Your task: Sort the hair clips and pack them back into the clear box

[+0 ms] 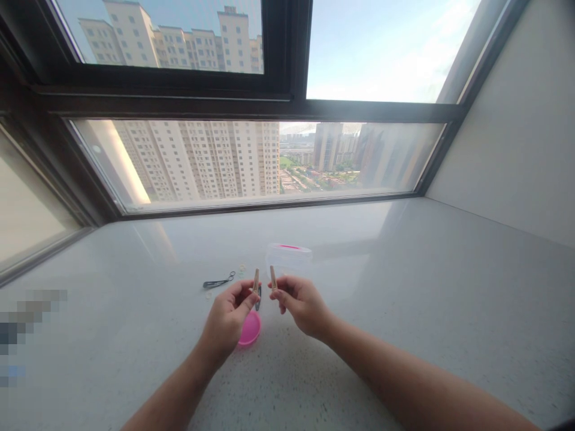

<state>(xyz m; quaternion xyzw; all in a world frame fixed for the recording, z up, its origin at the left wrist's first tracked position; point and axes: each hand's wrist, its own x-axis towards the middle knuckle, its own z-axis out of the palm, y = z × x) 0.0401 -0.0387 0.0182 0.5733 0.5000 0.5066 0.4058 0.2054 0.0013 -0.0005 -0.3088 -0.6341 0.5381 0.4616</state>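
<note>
My left hand (pixel 231 311) pinches a slim tan hair clip (pixel 256 279) upright between thumb and fingers. A similar tan hair clip (pixel 272 276) stands in the pinch of my right hand (pixel 300 302), a small gap away from the first. Just beside my left fingertips is a dark narrow clip (pixel 258 299); whether it is touched I cannot tell. A round pink lid (pixel 250 328) lies partly hidden beneath my left hand. Beyond my right hand is a clear plastic container (pixel 288 254) with a pink strip, its lower part covered by my fingers.
Left of my hands, a black clip-like piece (pixel 218 281) with a loop at one end lies on the pale speckled sill (pixel 359 269). Small clear bits (pixel 242 269) are scattered close by. A dark-framed window (pixel 269 206) borders the far edge, and a white wall (pixel 516 137) the right.
</note>
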